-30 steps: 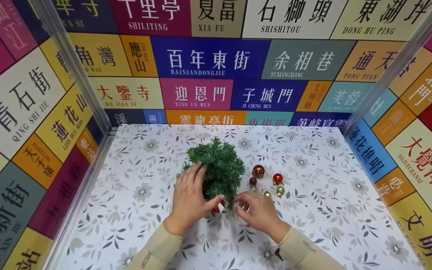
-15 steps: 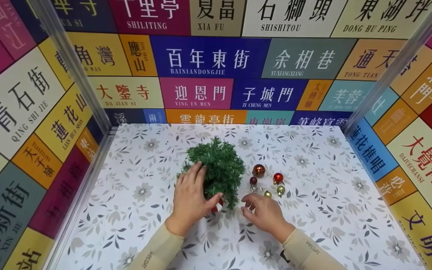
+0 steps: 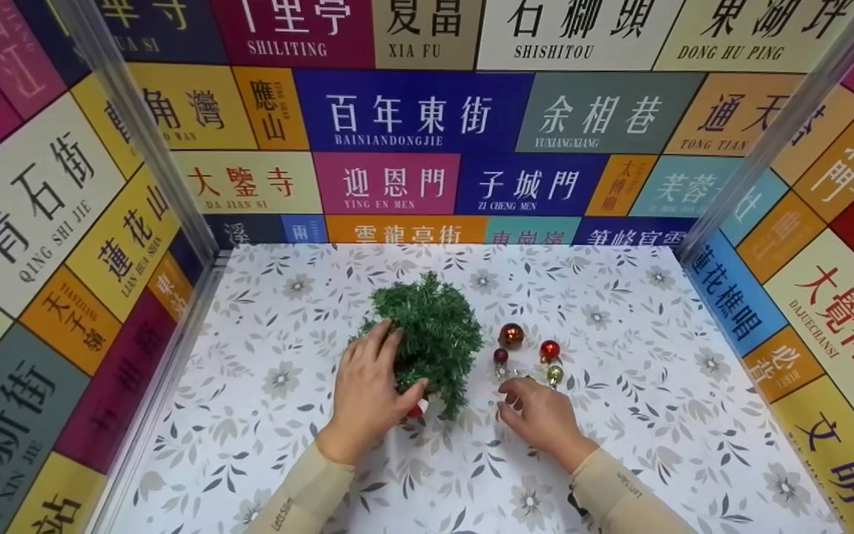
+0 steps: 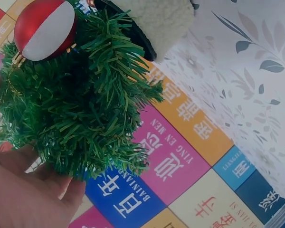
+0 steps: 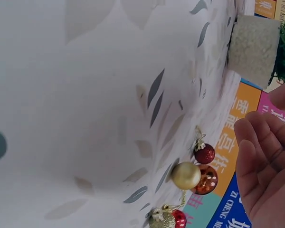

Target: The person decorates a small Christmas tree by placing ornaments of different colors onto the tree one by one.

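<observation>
A small green Christmas tree (image 3: 442, 326) stands mid-table, its pale fleecy pot (image 5: 254, 50) showing in the right wrist view. My left hand (image 3: 368, 378) holds the tree's left side, fingers curved into the branches and thumb at the front. Low on the foliage hangs a red and white bauble (image 4: 45, 31) beside that thumb. Nothing is in my right hand (image 3: 542, 415), which hovers right of the tree with loosely curled fingers. Just beyond it lie small baubles: a copper one (image 3: 511, 335), a bright red one (image 3: 549, 348), a dark red one (image 3: 500, 355) and a matte gold one (image 5: 186, 175).
Another gold bauble (image 3: 554, 374) lies at the right of the group. The floral-patterned tabletop (image 3: 286, 445) runs back to panels of coloured signs (image 3: 412, 111), which also rise on the left and right sides.
My right hand has drawn back from the tree and moved right to the baubles. The left hand has shifted slightly left, and the tree's red and white bauble has swung left with it.
</observation>
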Motion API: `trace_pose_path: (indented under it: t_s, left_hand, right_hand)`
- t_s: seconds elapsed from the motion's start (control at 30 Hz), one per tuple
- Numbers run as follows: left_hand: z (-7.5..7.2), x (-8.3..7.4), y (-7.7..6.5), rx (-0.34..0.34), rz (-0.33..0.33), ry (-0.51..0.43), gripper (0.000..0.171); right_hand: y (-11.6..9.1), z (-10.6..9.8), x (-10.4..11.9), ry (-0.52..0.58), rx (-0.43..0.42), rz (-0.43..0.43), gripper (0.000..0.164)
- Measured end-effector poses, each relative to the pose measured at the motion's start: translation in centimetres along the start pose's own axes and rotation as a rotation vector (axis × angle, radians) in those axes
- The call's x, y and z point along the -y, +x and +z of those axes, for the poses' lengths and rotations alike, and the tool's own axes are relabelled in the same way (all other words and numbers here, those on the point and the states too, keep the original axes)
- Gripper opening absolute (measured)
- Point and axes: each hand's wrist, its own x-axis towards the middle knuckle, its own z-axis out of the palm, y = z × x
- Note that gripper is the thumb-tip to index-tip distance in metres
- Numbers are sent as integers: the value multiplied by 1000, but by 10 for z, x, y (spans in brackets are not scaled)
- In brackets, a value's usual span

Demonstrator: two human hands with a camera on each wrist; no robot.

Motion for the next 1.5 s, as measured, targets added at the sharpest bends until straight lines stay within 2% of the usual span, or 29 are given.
trace_pose_path:
  t_s: [0.13,0.57,0.83,0.97,1.27,1.5]
  left_hand:
    - [-3,3,1,26,0,12,79]
    - [-7,16,1,30,37,3,74]
    - [-9,19,3,46,43,6,70]
    - [-10,21,3,47,49,5,69]
    - [-12,25,2,71,60,-21,69]
    - [-13,30,4,61,89,-28,68]
  right_hand:
    - [0,-1,-8,1,17,34,20]
    - [-4,-4,-31,-35,-3,168,21]
    - [-2,-3,-44,-124,-48,190,26]
    - [0,0,-49,-174,-32,205,29]
    - [3,8,-53,-215,3,213,28]
    - [7,13,-54,-218,38,233,29]
